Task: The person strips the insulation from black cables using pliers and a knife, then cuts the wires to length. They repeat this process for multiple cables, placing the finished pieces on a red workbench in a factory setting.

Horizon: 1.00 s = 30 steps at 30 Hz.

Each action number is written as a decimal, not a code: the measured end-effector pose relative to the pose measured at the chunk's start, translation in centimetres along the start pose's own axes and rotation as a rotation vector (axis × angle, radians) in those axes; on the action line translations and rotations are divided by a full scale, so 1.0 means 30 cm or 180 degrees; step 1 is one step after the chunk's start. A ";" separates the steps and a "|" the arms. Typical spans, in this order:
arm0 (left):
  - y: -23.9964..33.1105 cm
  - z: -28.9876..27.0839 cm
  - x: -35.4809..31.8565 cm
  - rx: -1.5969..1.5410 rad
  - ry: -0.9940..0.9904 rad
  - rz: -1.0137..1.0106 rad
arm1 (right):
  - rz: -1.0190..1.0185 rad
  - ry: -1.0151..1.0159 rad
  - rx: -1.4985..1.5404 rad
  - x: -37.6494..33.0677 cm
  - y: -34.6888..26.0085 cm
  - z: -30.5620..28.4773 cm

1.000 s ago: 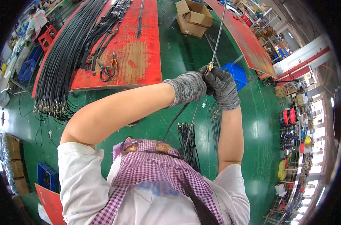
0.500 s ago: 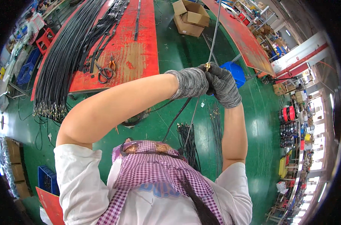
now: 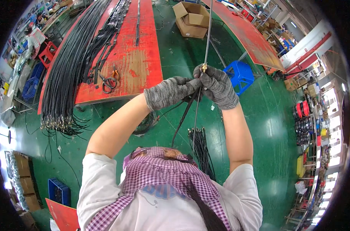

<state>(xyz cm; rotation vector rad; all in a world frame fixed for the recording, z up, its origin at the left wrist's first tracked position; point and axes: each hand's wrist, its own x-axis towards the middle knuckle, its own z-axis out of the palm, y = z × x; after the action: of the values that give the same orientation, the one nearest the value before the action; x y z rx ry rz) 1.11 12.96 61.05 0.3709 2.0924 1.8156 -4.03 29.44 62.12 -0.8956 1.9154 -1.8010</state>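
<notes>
A brass fitting [image 3: 204, 67] sits along a thin dark cable [image 3: 209, 36] before the person; whether it is fastened cannot be told. The cable's long axis runs away from the person, far end leaning slightly right. The right hand [image 3: 220, 89] closes around it; the left hand's [image 3: 167, 93] fingertips meet there, their hold hidden. Brass-tipped black cables [image 3: 73, 73] lie bundled beyond.

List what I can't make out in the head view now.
Head view:
Brass fitting: lower part hidden by the right hand.
Left hand: exact hold hidden where both hands meet.
Thin grey rod: upper end cut off by the top edge.
Hanging cable tips: too small to count.
</notes>
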 end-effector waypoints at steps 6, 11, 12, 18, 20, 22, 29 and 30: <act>-0.038 0.059 0.032 -0.1266 -0.0053 0.0422 | -0.0222 0.0017 0.0834 0.000 0.002 -0.005; 0.001 0.133 0.039 -0.1901 0.0162 0.0528 | -0.0443 -0.0249 0.1438 0.004 0.045 -0.017; -0.005 0.152 0.050 -0.1923 0.0521 0.0622 | -0.0448 -0.0183 0.1676 0.007 0.043 -0.010; -0.011 0.220 0.089 -0.2728 0.1165 0.0411 | -0.0605 -0.0054 0.0826 0.002 0.076 -0.057; -0.047 0.195 0.114 -0.2803 0.1203 0.0555 | -0.0597 0.0068 0.0527 -0.001 0.079 -0.055; -0.039 0.232 0.114 -0.1659 0.1737 0.0637 | -0.0761 0.0118 0.0493 0.000 0.079 -0.047; -0.040 0.253 0.134 -0.1729 0.2046 0.0552 | -0.0552 0.0453 0.0434 0.027 0.160 -0.053; -0.050 0.250 0.136 -0.1760 0.2062 0.0540 | -0.0659 0.0506 0.0473 0.037 0.179 -0.045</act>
<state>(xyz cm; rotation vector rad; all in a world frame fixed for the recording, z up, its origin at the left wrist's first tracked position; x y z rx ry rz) 0.61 21.17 58.29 -0.2265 1.8075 2.7841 -6.80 29.64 57.21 -0.9541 1.8065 -2.1631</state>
